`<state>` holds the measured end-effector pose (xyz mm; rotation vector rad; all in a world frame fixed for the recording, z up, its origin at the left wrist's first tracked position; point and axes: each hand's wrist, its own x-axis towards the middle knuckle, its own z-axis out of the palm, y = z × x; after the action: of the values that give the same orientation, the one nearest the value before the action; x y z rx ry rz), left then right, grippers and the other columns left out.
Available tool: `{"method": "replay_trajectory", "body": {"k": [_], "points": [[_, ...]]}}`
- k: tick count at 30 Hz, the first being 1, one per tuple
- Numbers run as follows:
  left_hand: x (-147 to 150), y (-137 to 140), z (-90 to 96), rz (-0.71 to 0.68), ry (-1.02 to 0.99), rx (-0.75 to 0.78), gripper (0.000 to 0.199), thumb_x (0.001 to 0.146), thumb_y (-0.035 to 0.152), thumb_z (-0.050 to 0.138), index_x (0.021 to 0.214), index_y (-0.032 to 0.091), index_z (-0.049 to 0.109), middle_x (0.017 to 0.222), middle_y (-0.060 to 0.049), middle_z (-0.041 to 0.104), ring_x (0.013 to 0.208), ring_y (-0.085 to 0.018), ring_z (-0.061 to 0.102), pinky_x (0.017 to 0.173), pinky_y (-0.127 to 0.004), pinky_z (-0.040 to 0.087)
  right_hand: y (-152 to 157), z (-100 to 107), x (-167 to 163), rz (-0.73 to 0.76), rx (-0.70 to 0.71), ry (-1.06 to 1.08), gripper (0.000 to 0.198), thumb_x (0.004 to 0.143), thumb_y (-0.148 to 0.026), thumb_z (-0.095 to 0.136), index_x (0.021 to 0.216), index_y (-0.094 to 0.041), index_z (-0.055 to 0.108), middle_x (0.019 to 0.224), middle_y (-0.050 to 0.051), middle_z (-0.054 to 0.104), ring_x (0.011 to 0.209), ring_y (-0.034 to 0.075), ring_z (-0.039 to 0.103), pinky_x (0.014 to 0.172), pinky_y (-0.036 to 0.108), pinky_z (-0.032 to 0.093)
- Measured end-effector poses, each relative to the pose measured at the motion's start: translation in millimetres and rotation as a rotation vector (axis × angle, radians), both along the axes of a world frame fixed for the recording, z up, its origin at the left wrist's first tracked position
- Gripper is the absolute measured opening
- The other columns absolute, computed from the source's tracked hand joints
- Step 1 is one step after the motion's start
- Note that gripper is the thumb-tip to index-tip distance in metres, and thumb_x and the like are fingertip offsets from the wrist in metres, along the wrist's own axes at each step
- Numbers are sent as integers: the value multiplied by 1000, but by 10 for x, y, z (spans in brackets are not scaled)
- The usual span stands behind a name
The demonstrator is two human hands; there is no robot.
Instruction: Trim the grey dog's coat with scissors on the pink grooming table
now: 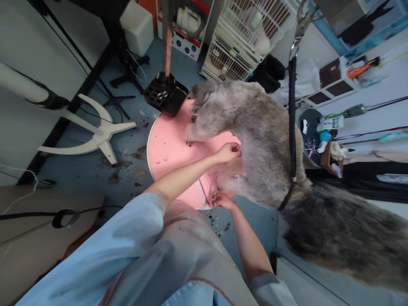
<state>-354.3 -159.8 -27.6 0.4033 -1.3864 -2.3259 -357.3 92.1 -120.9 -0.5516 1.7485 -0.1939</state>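
A grey dog [258, 123] with close-cropped body fur and a darker, shaggier head end stands on a round pink grooming table [165, 148]. My left hand [230, 152] is closed, with curled fingers against the dog's underside near a leg. What lies between those fingers is hidden. Lower down, my right hand [224, 201] grips a pair of scissors [215, 198] by the table's near edge, close to another leg. Beside the scissors, a comb with a purple spine [204, 192] lies on the tabletop.
A black strap [292, 119] hangs down around the dog. At the table's far side is a black tool holder [165, 93] with scissors in it. White cages [232, 51] stand behind. A white stand base [98, 134] and fur clippings [119, 165] are on the floor.
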Motion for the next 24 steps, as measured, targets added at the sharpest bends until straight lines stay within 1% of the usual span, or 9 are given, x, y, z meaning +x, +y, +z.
{"method": "replay_trajectory", "body": {"k": [2, 4, 6, 9, 11, 14, 19, 22, 24], "points": [[11, 9, -7, 4, 11, 13, 6, 63, 9, 56, 66, 11, 51, 61, 5, 50, 58, -6, 45, 58, -19, 33, 17, -54, 74, 93, -1, 97, 18, 63, -17, 63, 81, -15, 62, 73, 1, 66, 70, 16, 61, 62, 23, 43], [28, 23, -8, 5, 31, 21, 8, 63, 9, 56, 70, 10, 53, 65, 3, 54, 62, -6, 49, 61, -20, 37, 26, -98, 197, 120, -11, 182, 14, 65, -20, 65, 79, -15, 62, 77, 4, 67, 78, 19, 61, 65, 24, 42], [48, 49, 2, 11, 46, 25, 11, 63, 8, 58, 74, 10, 54, 69, 2, 57, 66, -7, 52, 66, -22, 40, 18, -130, 354, 148, -11, 331, 20, 73, -31, 64, 85, -15, 62, 87, 9, 68, 87, 22, 61, 70, 27, 43], [76, 113, 49, 61, 15, 4, 12, 65, 9, 61, 75, 10, 53, 70, 1, 57, 67, -9, 53, 70, -24, 42, -16, -171, 589, 284, -3, 594, 34, 80, -44, 61, 102, -18, 60, 104, 14, 65, 96, 25, 62, 76, 31, 44], [93, 162, 98, 118, -36, -38, 12, 66, 10, 62, 75, 11, 53, 71, 0, 57, 67, -9, 52, 70, -25, 42, -32, -208, 700, 364, 10, 692, 36, 82, -39, 60, 112, -19, 55, 109, 14, 64, 96, 24, 63, 78, 32, 45], [117, 226, 168, 203, -123, -103, 9, 69, 11, 61, 73, 11, 53, 68, 1, 56, 64, -9, 51, 67, -24, 41, -10, -285, 770, 367, 16, 709, 37, 84, -28, 57, 118, -16, 49, 109, 16, 63, 93, 23, 65, 77, 32, 45], [187, 345, 198, 264, -249, -288, 11, 73, 20, 62, 72, 11, 56, 67, -1, 58, 66, -11, 51, 69, -25, 41, 264, -349, 713, 441, -242, 604, 21, 85, -24, 51, 104, -17, 56, 98, 14, 68, 88, 23, 63, 79, 33, 41], [228, 439, 184, 131, -312, -372, 15, 74, 24, 62, 75, 9, 63, 75, -6, 65, 74, -16, 57, 78, -29, 43, 614, -264, 585, 394, -396, 616, 18, 82, -22, 52, 98, -18, 60, 99, 11, 67, 93, 23, 59, 88, 33, 38], [235, 487, 173, 7, -326, -398, 19, 73, 25, 64, 80, 9, 68, 83, -9, 69, 84, -19, 60, 86, -32, 43, 865, -151, 439, 301, -527, 743, 21, 80, -17, 50, 99, -18, 61, 99, 11, 65, 95, 23, 56, 91, 34, 35]]}}
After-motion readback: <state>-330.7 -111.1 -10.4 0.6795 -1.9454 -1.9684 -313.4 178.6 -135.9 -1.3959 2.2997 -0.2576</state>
